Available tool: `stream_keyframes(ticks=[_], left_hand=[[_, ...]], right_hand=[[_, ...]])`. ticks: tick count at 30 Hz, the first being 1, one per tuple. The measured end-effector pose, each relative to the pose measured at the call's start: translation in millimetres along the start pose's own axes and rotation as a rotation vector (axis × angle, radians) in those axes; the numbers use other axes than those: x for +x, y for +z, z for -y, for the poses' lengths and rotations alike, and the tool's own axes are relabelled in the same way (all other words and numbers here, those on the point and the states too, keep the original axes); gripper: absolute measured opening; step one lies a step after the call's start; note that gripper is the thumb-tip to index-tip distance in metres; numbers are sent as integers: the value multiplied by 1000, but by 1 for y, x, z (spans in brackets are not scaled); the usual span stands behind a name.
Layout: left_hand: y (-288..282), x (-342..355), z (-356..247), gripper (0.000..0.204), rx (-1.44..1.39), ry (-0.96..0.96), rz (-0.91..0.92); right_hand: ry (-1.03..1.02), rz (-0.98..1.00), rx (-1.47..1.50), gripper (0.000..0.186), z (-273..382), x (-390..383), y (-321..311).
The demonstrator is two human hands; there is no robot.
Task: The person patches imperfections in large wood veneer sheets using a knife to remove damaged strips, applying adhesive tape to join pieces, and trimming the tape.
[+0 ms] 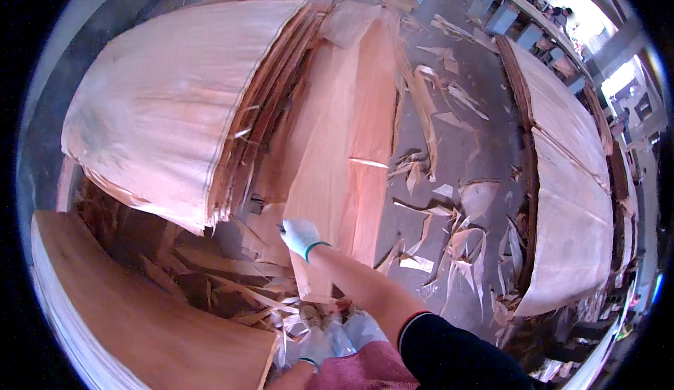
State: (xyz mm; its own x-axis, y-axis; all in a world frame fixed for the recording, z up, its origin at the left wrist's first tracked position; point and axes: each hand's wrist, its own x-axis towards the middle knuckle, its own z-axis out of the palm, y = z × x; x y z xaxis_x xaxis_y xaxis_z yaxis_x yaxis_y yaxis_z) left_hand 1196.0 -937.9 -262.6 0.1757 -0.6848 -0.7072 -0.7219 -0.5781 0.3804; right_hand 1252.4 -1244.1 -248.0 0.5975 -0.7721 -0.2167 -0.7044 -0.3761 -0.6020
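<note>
My right hand point(298, 238), in a white glove with a green cuff, reaches across to the left edge of a long pale veneer strip point(330, 144). Its fingers are closed around something small and dark that I cannot make out. My left hand point(316, 344), also gloved, is low in the view beside my legs and the maroon cloth point(358, 369); its fingers are indistinct. A thick stack of veneer sheets point(147, 109) with ragged edges lies left of the strip. Torn scraps point(442, 207) litter the grey floor to the right.
A curved brown stack of sheets point(147, 313) fills the lower left. A long veneer stack point(562, 200) lies at the right. A wooden bench on blocks point(526, 11) runs along the upper right, where another person point(558, 18) is by a bright opening.
</note>
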Motion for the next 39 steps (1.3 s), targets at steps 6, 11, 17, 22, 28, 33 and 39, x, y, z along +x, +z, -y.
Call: stream_keyframes(ticks=[6, 11, 17, 22, 28, 33, 39], left_hand=[[34, -75, -104, 63, -219, 274, -154], [-17, -123, -149, 58, -548, 393, -237], [-56, -145, -212, 42, -1102, 95, 471], [18, -85, -160, 34, -1075, 587, 883], [-3, -202, -91, 33, -224, 333, 1098], [36, -187, -28, 31, -348, 133, 993], [74, -175, -77, 39, -117, 900, 916]], right_hand=[[161, 134, -64, 29, -22, -71, -18], [140, -75, 393, 48, -26, -180, -127], [531, -115, 22, 50, -46, -313, -200], [510, -532, 66, 36, -39, -346, -202], [726, -666, 71, 29, -44, -566, -211], [832, -839, 11, 18, 32, -737, -180], [1007, -972, 74, 23, 85, -850, -148]])
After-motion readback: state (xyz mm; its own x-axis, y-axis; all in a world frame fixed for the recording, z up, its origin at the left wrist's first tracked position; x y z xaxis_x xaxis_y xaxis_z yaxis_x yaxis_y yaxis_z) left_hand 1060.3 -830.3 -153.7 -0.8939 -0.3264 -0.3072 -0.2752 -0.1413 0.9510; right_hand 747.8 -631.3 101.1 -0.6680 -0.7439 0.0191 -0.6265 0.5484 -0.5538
